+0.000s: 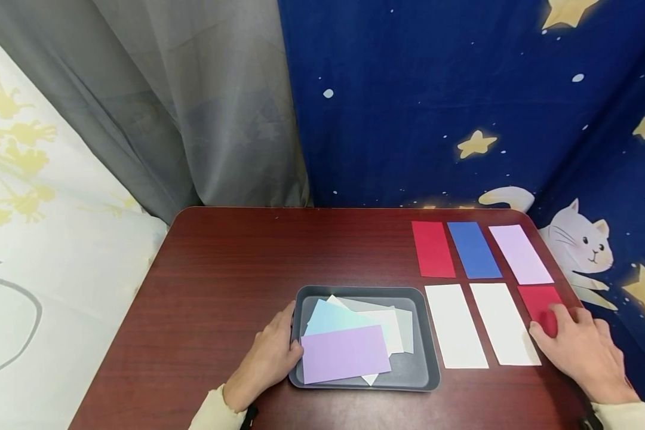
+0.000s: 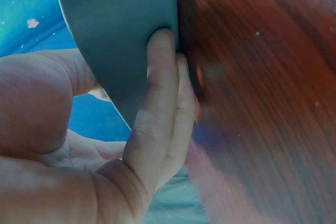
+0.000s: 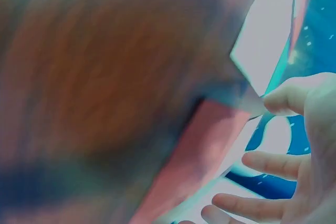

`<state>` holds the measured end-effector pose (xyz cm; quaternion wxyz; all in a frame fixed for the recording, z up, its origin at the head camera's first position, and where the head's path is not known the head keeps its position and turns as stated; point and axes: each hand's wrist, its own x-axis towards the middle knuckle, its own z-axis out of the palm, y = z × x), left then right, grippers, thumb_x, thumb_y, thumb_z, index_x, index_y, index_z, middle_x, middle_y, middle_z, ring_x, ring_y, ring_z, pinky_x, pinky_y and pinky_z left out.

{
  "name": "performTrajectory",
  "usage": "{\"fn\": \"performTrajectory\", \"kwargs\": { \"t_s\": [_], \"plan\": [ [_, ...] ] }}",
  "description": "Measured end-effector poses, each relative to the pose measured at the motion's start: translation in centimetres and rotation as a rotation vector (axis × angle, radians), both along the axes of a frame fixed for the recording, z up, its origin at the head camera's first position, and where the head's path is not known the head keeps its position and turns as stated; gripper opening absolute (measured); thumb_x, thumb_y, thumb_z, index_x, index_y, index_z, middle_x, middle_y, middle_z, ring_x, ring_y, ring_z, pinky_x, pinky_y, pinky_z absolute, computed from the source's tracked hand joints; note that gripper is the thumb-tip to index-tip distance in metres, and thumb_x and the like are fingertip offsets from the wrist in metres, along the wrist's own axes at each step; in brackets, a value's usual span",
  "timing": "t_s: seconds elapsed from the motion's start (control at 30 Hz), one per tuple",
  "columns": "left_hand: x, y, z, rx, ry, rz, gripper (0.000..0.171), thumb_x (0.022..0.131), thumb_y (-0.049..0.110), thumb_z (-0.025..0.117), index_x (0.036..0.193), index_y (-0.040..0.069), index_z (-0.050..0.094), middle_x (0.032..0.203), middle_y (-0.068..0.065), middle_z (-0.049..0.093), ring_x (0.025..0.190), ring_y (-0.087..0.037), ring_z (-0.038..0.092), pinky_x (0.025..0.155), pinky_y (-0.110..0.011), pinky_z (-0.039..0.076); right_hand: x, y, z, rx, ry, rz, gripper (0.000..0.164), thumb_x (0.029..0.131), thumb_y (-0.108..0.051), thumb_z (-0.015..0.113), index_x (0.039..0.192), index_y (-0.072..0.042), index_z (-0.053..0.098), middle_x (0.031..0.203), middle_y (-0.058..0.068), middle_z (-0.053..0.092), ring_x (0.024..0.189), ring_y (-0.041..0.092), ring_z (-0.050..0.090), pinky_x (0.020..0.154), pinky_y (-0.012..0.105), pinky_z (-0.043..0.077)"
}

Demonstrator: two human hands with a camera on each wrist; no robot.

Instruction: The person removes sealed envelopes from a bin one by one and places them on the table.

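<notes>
My left hand (image 1: 269, 352) grips the left wall of a dark grey tray (image 1: 427, 371), its thumb over the rim. In the left wrist view, fingers press the outer side of the tray (image 2: 115, 30). Several paper cards lie overlapping inside, with a purple card (image 1: 346, 354) on top and a light blue card (image 1: 328, 319) partly under it. Over the near part of a red card (image 1: 537, 298) at the table's right side is my right hand (image 1: 588, 352), hiding some of it. The right wrist view has its fingers spread beside the red card (image 3: 202, 140).
Two white cards (image 1: 455, 325) (image 1: 505, 322) lie between the tray and the right hand. Behind them are another red card (image 1: 433, 249), a blue card (image 1: 474, 249) and a lilac card (image 1: 520, 254). The brown table (image 1: 220, 263) backs onto curtains (image 1: 387, 119).
</notes>
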<state>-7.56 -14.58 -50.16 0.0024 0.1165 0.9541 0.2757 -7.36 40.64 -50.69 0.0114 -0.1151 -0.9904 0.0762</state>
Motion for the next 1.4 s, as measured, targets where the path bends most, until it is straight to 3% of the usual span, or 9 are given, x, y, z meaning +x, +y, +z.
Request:
{"fn": "performTrajectory", "kwargs": {
  "t_s": [0.27, 0.57, 0.77, 1.07, 1.17, 1.3, 1.4],
  "plan": [
    [0.0, 0.0, 0.1, 0.000, -0.003, -0.004, 0.073, 0.080, 0.010, 0.063, 0.148, -0.002, 0.037, 0.126, -0.014, 0.058, 0.101, -0.020, 0.060, 0.080, -0.049, 0.049, -0.9, -4.3, 1.4, -0.031, 0.176, 0.151, 0.058, 0.088, -0.045, 0.064, 0.123, -0.001, 0.053, 0.118, 0.034, 0.044, 0.103, 0.057, 0.036, 0.071, 0.073, 0.035],
    [0.0, 0.1, -0.2, 0.007, -0.040, 0.013, 0.073, 0.082, 0.011, 0.063, 0.149, -0.001, 0.037, 0.126, -0.013, 0.058, 0.101, -0.020, 0.060, 0.080, -0.048, 0.049, -1.8, -10.1, 1.9, 0.024, 0.261, 0.312, 0.060, 0.082, -0.041, 0.070, 0.126, -0.003, 0.055, 0.124, 0.027, 0.047, 0.104, 0.049, 0.042, 0.057, 0.064, 0.048],
    [0.1, 0.1, -0.2, 0.007, -0.038, 0.014, 0.073, 0.081, 0.010, 0.064, 0.148, -0.001, 0.038, 0.121, -0.012, 0.059, 0.095, -0.019, 0.060, 0.077, -0.046, 0.050, -2.2, -13.4, 1.6, 0.045, 0.358, 0.412, 0.056, 0.080, -0.042, 0.068, 0.123, -0.006, 0.060, 0.123, 0.023, 0.053, 0.104, 0.045, 0.049, 0.062, 0.061, 0.050],
    [0.0, 0.1, -0.2, 0.002, -0.031, 0.014, 0.073, 0.081, 0.010, 0.064, 0.148, -0.002, 0.038, 0.120, -0.012, 0.059, 0.093, -0.018, 0.060, 0.076, -0.046, 0.050, -1.5, -17.7, 1.3, 0.024, 0.378, 0.507, 0.055, 0.081, -0.045, 0.064, 0.125, -0.012, 0.062, 0.126, 0.019, 0.055, 0.099, 0.037, 0.053, 0.059, 0.050, 0.053],
    [0.0, 0.1, -0.1, 0.000, -0.030, 0.015, 0.073, 0.080, 0.010, 0.064, 0.148, -0.002, 0.038, 0.119, -0.012, 0.059, 0.094, -0.018, 0.060, 0.077, -0.046, 0.050, -1.0, -18.8, 1.0, 0.007, 0.354, 0.519, 0.055, 0.081, -0.043, 0.065, 0.128, -0.014, 0.061, 0.129, 0.017, 0.054, 0.098, 0.034, 0.055, 0.051, 0.043, 0.051],
    [0.1, 0.1, 0.0, 0.001, -0.032, 0.017, 0.073, 0.080, 0.009, 0.064, 0.148, -0.002, 0.038, 0.119, -0.012, 0.059, 0.094, -0.018, 0.059, 0.076, -0.045, 0.050, -0.6, -19.8, 0.2, -0.027, 0.342, 0.538, 0.054, 0.079, -0.034, 0.069, 0.129, -0.014, 0.059, 0.131, 0.015, 0.052, 0.094, 0.029, 0.056, 0.042, 0.029, 0.042],
    [0.0, 0.1, 0.0, -0.002, -0.027, 0.020, 0.073, 0.080, 0.010, 0.064, 0.148, -0.001, 0.038, 0.121, -0.013, 0.059, 0.098, -0.020, 0.060, 0.078, -0.048, 0.049, -0.5, -20.1, -0.3, -0.051, 0.355, 0.562, 0.057, 0.075, -0.022, 0.071, 0.130, -0.013, 0.059, 0.134, 0.016, 0.050, 0.086, 0.025, 0.057, 0.041, 0.026, 0.037]
  ]
}}
